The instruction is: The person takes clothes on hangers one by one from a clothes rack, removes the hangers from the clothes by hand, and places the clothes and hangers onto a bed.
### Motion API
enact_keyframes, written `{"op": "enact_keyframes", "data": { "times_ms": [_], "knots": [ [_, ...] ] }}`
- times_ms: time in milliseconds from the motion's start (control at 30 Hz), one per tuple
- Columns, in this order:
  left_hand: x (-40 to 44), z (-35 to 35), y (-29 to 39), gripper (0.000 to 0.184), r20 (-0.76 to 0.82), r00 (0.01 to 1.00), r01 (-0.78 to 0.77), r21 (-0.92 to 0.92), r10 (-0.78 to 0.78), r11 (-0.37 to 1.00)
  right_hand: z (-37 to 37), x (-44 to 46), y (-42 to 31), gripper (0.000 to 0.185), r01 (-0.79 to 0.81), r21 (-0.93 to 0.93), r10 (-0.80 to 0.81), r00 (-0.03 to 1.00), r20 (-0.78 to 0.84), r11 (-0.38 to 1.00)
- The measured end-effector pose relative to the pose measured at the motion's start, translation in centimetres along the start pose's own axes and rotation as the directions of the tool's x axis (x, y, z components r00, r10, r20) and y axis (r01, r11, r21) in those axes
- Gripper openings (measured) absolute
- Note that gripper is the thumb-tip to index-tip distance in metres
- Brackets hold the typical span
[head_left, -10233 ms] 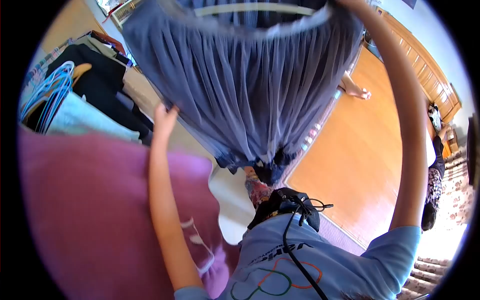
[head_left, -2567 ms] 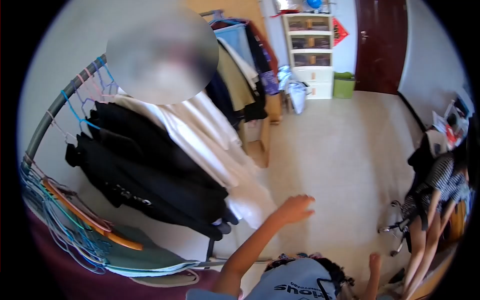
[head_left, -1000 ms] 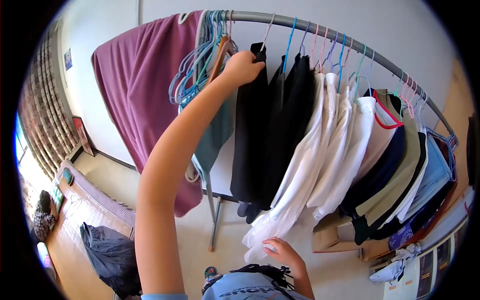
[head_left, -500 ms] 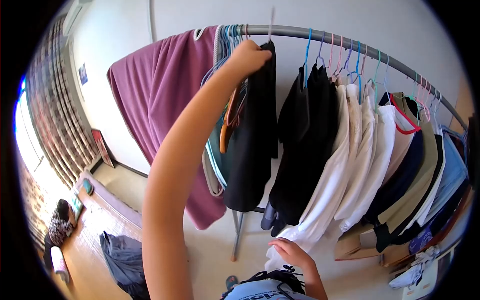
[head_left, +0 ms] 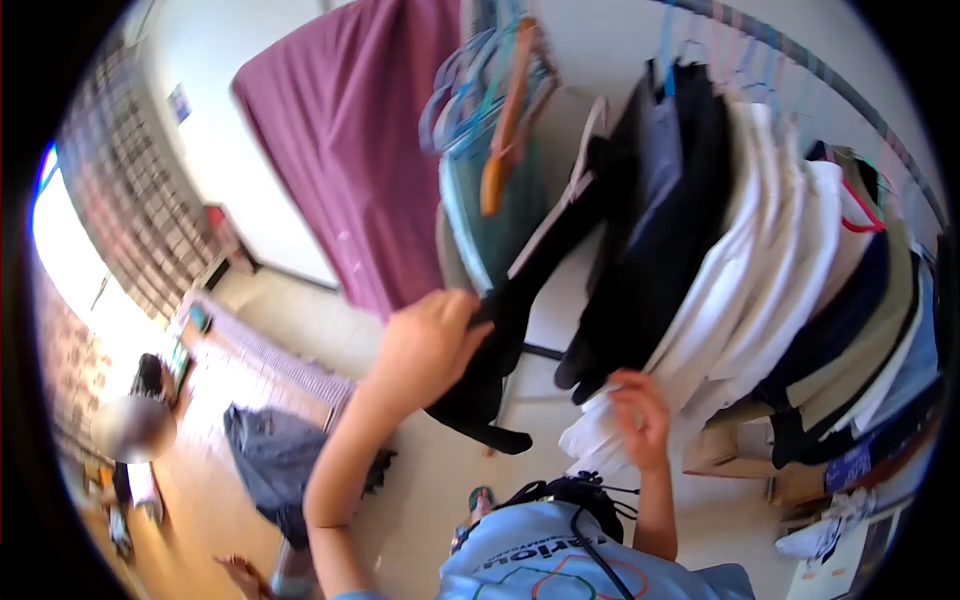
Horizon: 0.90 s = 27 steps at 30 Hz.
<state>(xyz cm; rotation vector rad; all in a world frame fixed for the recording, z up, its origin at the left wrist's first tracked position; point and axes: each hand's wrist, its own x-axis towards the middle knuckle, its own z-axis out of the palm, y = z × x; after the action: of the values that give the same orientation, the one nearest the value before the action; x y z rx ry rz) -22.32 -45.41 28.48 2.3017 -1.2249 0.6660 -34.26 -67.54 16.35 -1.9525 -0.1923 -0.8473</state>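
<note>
My left hand (head_left: 430, 345) is closed on a black garment (head_left: 508, 320), which slants from the upper right down past my fingers. A pale pinkish hanger (head_left: 590, 150) shows at its upper part. My right hand (head_left: 640, 415) is raised in front of the white clothes (head_left: 715, 310), fingers apart and slightly curled, with nothing visible in it. Between the hands hang other black clothes (head_left: 665, 240). Several blue hangers and an orange-brown hanger (head_left: 508, 125) are above my left hand, beside a light teal cloth (head_left: 495, 210).
A curved grey rail (head_left: 835, 80) carries clothes across the right. A purple cloth (head_left: 350, 150) hangs at the left. A grey-blue garment (head_left: 270, 460) lies on the wooden surface (head_left: 205, 500), with people's parts near it. A cardboard box (head_left: 725, 450) stands under the clothes.
My left hand has come down from the rail with the black garment, which now slants away from the hangers. My right hand has risen slightly, and the view has shifted closer to the clothes.
</note>
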Motion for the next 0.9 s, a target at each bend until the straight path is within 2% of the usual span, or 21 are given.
{"op": "enact_keyframes", "data": {
  "times_ms": [67,167,267,300,333,400,467,500,533,600,633,667,733,767,833,900],
  "knots": [
    [-5.1,1.6,0.2,0.018,0.035,0.993,0.108,0.1,-0.112,0.989,0.1,0.5,-0.4,0.012,0.067,0.015,-0.066,0.997,-0.037,0.998],
    [-12.3,2.8,2.3,0.017,0.078,0.98,0.16,0.255,-0.185,0.954,2.4,0.4,-0.1,0.02,0.026,0.141,-0.027,1.0,0.002,0.99],
    [-18.1,2.6,6.3,0.015,0.134,0.926,0.285,0.368,-0.354,0.885,6.1,-1.0,1.2,0.041,-0.05,0.263,-0.012,0.973,0.23,0.964],
    [-20.1,2.7,7.6,0.015,0.133,0.905,0.318,0.418,-0.403,0.851,7.6,-1.7,1.2,0.051,-0.106,0.304,0.001,0.945,0.328,0.947],
    [-21.5,2.6,8.9,0.013,0.152,0.869,0.361,0.458,-0.471,0.812,9.0,-2.5,1.4,0.055,-0.117,0.264,-0.002,0.911,0.413,0.957],
    [-24.6,3.2,11.9,0.013,0.126,0.817,0.438,0.501,-0.563,0.747,11.6,-4.4,1.2,0.053,-0.127,0.26,-0.052,0.807,0.588,0.957],
    [-27.2,2.8,14.7,0.012,0.105,0.747,0.522,0.518,-0.656,0.678,13.4,-6.3,-0.3,0.048,-0.183,0.271,-0.088,0.655,0.75,0.945],
    [-27.8,2.2,16.4,0.012,0.075,0.705,0.564,0.543,-0.705,0.622,13.9,-7.0,-1.2,0.035,-0.215,0.299,-0.105,0.624,0.775,0.93],
    [-28.6,1.8,17.4,0.011,0.041,0.662,0.604,0.562,-0.748,0.565,14.8,-7.7,-1.8,0.023,-0.312,0.361,-0.126,0.577,0.807,0.879],
    [-29.7,1.4,19.2,0.013,-0.005,0.602,0.649,0.586,-0.799,0.486,17.1,-9.4,-1.7,0.02,-0.494,0.458,-0.186,0.503,0.844,0.739],
    [-30.1,1.0,20.0,0.012,-0.041,0.59,0.677,0.57,-0.806,0.466,17.4,-9.4,-3.7,0.034,-0.513,0.448,-0.189,0.479,0.857,0.732],
    [-30.6,0.6,20.5,0.011,-0.076,0.581,0.7,0.554,-0.811,0.45,18.4,-9.7,-4.1,0.037,-0.447,0.502,-0.251,0.509,0.823,0.741],
    [-32.1,-0.4,20.8,0.012,-0.235,0.547,0.791,0.458,-0.803,0.405,20.3,-9.5,-5.6,0.036,-0.086,0.588,-0.455,0.548,0.702,0.804],
    [-32.8,-0.9,20.9,0.015,-0.306,0.494,0.839,0.414,-0.814,0.354,21.4,-9.0,-6.4,0.036,-0.091,0.592,-0.46,0.538,0.706,0.801],
    [-34.2,-2.0,20.9,0.022,-0.412,0.439,0.88,0.375,-0.798,0.291,23.5,-7.6,-8.2,0.023,0.144,0.598,-0.544,0.618,0.568,0.788],
    [-35.5,-2.8,20.0,0.024,-0.497,0.43,0.895,0.344,-0.754,0.284,26.0,-7.1,-9.7,0.021,0.155,0.608,-0.555,0.622,0.553,0.779]
  ]
}}
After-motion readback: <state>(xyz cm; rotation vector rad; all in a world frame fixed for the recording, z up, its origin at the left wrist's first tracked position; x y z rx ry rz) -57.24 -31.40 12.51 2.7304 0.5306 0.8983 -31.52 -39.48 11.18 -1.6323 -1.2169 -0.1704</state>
